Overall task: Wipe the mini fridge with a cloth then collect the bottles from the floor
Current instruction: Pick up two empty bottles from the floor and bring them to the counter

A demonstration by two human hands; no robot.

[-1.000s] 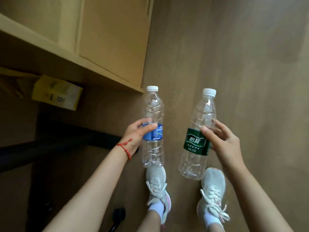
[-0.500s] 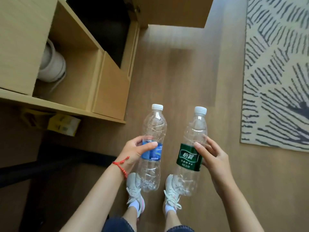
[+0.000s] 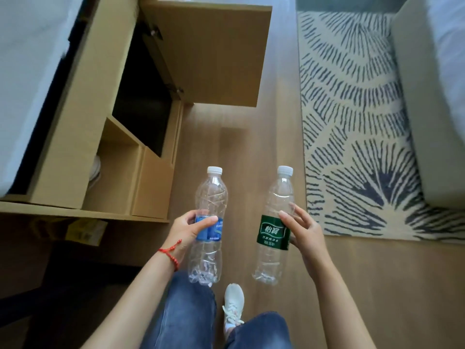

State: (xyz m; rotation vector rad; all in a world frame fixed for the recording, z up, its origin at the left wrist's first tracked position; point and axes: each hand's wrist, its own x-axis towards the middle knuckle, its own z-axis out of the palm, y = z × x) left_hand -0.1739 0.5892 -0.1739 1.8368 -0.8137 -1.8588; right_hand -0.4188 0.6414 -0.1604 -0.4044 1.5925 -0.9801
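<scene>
Wood-look flooring (image 3: 251,137) runs past an open cabinet door (image 3: 211,51), the landmark from which everything else is placed. Below that door, the left hand (image 3: 186,230) is wrapped around a blue-labelled bottle (image 3: 208,222), and to its right the right hand (image 3: 305,231) clasps a green-labelled bottle (image 3: 273,230); both are capped, upright and off the floor. Being thin, crumpled and apparently empty, either could buckle or slide through a loose hold. The green label carries white Chinese characters, seemingly 怡寶; the blue label's print is too small to read.

cabinet (image 3: 75,137) left, rug (image 3: 352,122) right
</scene>
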